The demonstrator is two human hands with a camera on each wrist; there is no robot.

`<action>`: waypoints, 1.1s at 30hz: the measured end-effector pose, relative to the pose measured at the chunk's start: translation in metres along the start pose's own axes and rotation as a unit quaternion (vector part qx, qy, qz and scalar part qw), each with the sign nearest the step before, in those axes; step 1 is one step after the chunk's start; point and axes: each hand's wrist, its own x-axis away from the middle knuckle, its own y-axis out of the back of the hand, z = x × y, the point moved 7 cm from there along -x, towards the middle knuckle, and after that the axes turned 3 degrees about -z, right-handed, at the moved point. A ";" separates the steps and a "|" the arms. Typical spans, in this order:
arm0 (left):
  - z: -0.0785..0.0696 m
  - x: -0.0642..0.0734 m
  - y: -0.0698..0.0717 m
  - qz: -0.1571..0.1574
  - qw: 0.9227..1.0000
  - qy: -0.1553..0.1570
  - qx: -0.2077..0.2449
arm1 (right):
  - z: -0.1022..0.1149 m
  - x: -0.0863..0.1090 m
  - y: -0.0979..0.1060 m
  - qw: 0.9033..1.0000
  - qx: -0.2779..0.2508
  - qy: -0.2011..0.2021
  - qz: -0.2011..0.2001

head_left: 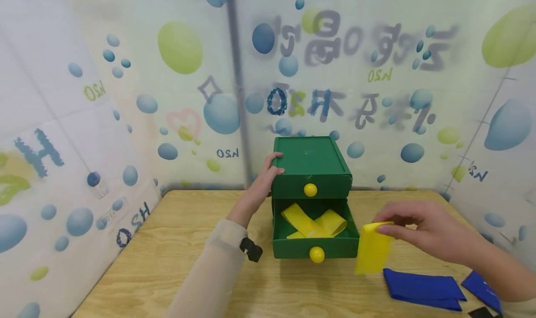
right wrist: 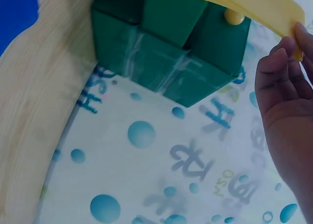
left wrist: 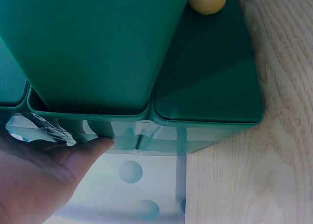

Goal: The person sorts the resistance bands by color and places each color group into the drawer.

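A green drawer cabinet [head_left: 311, 155] with yellow knobs stands on the table, its middle drawer [head_left: 289, 248] pulled out. Inside that drawer lies a looped, crossed yellow resistance band [head_left: 302, 219]. My left hand [head_left: 263, 181] touches the cabinet's left side near the top, with fingertips at the upper edge; in the left wrist view its thumb [left wrist: 90, 153] lies along the side wall. To the right of the open drawer, my right hand [head_left: 427, 229] pinches another, folded yellow resistance band [head_left: 372, 253] between thumb and fingers. It hangs down beside the drawer's front corner.
A folded blue band [head_left: 425, 288] lies on the wooden table [head_left: 167, 262] below my right hand. Another blue band [head_left: 481, 290] lies to its right, partly covered by my forearm. A patterned curtain [head_left: 184, 90] hangs behind the table and at both sides.
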 end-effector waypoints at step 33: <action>0.002 0.000 0.000 -0.006 1.000 -0.006 0.011 | 0.008 -0.037 -0.033 0.983 -0.148 -0.099 -0.038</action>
